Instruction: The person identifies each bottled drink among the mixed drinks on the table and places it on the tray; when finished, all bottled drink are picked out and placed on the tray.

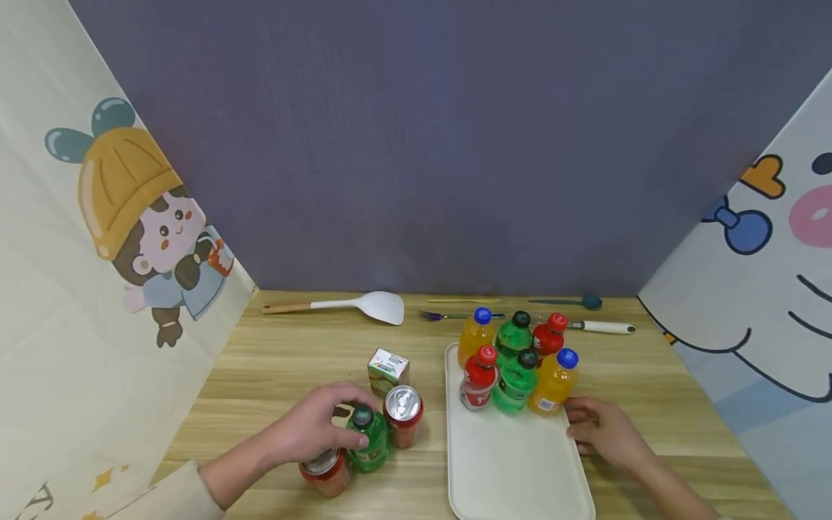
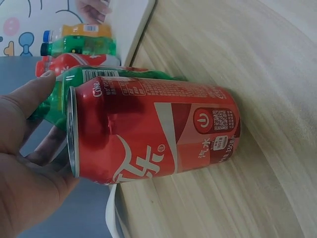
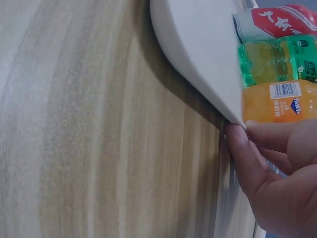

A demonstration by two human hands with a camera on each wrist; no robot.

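Note:
My left hand [image 1: 344, 413] curls over a green bottle [image 1: 370, 442] with a dark cap, standing between two red cola cans [image 1: 404, 414] [image 1: 326, 471]. In the left wrist view my thumb [image 2: 34, 94] lies on the green bottle [image 2: 91, 78], just behind the near red can [image 2: 158, 129]. My right hand [image 1: 583, 426] pinches the right rim of the white tray [image 1: 507, 466], thumb [image 3: 242, 153] under the tray's edge [image 3: 198, 44]. Several small orange, green and red bottles [image 1: 518, 379] stand together at the tray's far end, the nearest being an orange bottle [image 3: 277, 101].
A small juice box [image 1: 388, 370] stands behind the cans. Along the back of the wooden table lie a white spatula [image 1: 364, 305], a fork [image 1: 448, 315], a teal spoon [image 1: 575, 301] and a white-handled tool [image 1: 601, 327]. Cartoon panels wall both sides.

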